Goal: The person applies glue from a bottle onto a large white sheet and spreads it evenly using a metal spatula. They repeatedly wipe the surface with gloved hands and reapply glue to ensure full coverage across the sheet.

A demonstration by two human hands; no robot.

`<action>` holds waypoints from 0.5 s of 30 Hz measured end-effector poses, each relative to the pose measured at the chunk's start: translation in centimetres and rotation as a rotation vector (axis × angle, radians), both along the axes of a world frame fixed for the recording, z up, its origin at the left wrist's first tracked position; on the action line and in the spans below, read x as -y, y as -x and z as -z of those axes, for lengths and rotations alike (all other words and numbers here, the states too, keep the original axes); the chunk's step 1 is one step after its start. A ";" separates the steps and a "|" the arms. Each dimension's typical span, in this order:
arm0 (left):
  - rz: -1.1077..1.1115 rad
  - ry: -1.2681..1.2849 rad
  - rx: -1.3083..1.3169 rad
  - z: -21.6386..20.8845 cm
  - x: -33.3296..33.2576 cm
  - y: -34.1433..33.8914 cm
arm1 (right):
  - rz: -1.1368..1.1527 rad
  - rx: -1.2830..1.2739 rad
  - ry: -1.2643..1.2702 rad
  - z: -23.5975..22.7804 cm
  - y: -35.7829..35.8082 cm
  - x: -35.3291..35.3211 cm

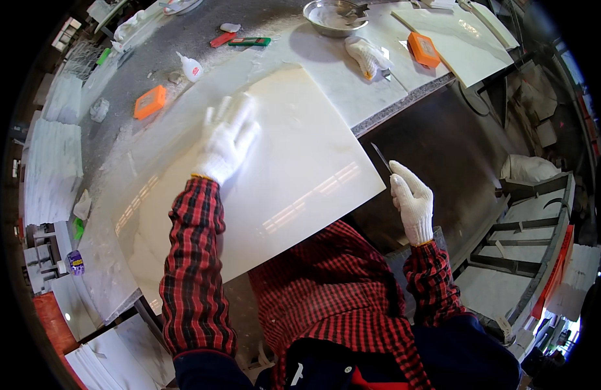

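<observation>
My left hand (228,142), in a white knit glove, lies with fingers spread on a large glossy white slab (300,149) with faint beige veining. The slab rests on the worktable, and its near right corner juts past the table edge. Off that right edge, my right hand (413,200), gloved too, is closed on a thin metal blade (380,156) that points up and left. Its handle, if there is one, is hidden in the fingers. The blade appears apart from the slab.
Orange boxes (150,102), a white squeeze bottle (191,67), a green-and-black tool (250,41) and a metal bowl (333,18) lie on the dusty table. A white glove (363,57) is near another slab (469,49). Metal racking (518,250) stands at right, stacked white slabs (53,169) at left.
</observation>
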State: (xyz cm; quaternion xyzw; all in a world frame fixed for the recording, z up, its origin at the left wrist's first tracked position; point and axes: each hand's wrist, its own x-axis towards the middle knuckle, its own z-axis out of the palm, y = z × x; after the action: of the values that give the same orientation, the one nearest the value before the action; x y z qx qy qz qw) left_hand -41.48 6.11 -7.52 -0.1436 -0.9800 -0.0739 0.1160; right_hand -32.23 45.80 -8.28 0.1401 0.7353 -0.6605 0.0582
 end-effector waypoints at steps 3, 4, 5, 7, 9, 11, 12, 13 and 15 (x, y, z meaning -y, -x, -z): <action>-0.288 -0.001 0.017 0.3 2.1 0.8 | 0.034 0.024 -0.007 -0.1 -0.4 -0.8; -0.298 0.147 -0.044 0.9 4.7 0.1 | 0.043 0.031 0.006 -0.2 -0.6 -0.9; -0.308 0.298 -0.104 2.2 8.1 -1.2 | 0.033 0.028 0.001 -0.1 -0.7 -1.0; -0.419 0.246 -0.122 2.4 8.7 -2.5 | 0.047 0.027 -0.027 0.3 -0.9 -1.8; -0.642 -0.145 -0.034 -0.4 6.3 -3.7 | 0.062 0.031 -0.041 0.5 -0.9 -2.5; -0.622 -0.290 -0.019 -1.3 8.2 -5.2 | 0.031 0.017 -0.039 0.4 -0.3 -1.8; -0.608 -0.364 -0.012 -1.6 9.1 -5.7 | 0.023 0.024 -0.042 0.5 0.0 -1.5; -0.613 -0.433 -0.001 -1.7 9.6 -6.1 | 0.011 0.014 -0.027 0.5 0.3 -1.0; -0.615 -0.572 0.024 -1.7 10.4 -6.4 | -0.008 -0.005 0.002 0.6 1.0 -0.2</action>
State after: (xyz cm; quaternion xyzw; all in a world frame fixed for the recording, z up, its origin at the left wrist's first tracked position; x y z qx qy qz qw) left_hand -35.08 -4.31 -5.77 0.1947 -0.9185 -0.3067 0.1564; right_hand -33.27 45.98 -8.90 0.1354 0.7353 -0.6614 0.0591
